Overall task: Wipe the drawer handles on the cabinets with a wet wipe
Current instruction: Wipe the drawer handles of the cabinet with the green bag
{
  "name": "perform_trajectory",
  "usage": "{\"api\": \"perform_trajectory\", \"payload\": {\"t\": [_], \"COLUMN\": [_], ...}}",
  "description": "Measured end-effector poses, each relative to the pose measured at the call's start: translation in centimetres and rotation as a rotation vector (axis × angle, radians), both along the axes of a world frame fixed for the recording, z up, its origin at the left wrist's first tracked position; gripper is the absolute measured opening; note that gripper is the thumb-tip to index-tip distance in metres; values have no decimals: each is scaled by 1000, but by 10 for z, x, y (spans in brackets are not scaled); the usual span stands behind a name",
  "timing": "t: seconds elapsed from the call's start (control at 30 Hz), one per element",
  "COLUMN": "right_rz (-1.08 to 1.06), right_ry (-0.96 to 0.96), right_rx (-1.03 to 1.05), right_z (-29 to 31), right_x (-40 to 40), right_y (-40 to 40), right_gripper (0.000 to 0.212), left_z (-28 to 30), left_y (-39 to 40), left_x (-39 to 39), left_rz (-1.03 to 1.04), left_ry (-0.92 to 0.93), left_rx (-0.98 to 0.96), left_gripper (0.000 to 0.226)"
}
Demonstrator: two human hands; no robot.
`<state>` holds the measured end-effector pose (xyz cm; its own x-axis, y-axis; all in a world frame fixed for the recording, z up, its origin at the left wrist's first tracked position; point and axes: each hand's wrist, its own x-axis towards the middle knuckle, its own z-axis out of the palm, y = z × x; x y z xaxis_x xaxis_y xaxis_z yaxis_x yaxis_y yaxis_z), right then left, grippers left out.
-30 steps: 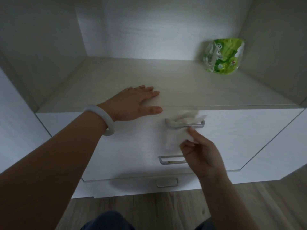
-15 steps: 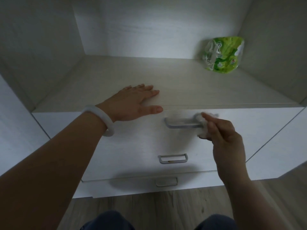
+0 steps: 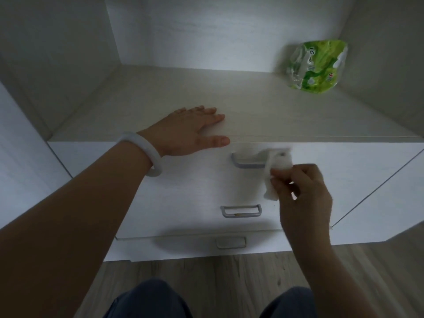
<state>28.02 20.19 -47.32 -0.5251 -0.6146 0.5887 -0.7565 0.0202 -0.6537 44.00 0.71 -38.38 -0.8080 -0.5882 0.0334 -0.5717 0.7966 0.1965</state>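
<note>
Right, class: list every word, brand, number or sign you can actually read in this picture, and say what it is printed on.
"10": on the green wet wipe pack at the back right of the cabinet top; the reading is uncertain.
The rest of the pack's print, including a small red mark: too blurred to read.
Drawer handles, wet wipe, bracelet: no text.

A pale wood-grain cabinet top (image 3: 263, 111) forms the floor of an open niche above 3 drawers. The left hand (image 3: 185, 131) rests flat on its front edge, fingers straight. Well beyond that hand, toward the far right corner, lies 1 green wipe packet (image 3: 317, 67).
</note>
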Motion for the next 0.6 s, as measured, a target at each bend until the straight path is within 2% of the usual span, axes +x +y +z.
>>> {"api": "perform_trajectory", "payload": {"t": [0.07,0.2,0.27,0.4,0.53,0.6], "right_rz": [10,-17,-10,144,207,205], "right_ry": [-21,-286,-264,-159,-7,4], "right_rx": [69,174,230,324,398,409], "right_z": [-25,-77,-93,-105,-110,-113], "right_x": [5,-6,-19,-39,-48,-49], "right_y": [9,13,7,-11,-15,-12], "right_gripper": [6,15,18,28,24,24], "left_z": [0,-3,-4,-4,-3,-3], "left_y": [0,-2,-4,-3,-2,-2], "left_x": [0,-1,-1,0,-1,-1], "left_rz": [3,-1,-3,-7,-14,-3], "left_ry": [1,5,14,19,24,19], "left_rx": [1,-1,-14,-17,-17,-9], "left_gripper": [91,91,91,88,86,90]}}
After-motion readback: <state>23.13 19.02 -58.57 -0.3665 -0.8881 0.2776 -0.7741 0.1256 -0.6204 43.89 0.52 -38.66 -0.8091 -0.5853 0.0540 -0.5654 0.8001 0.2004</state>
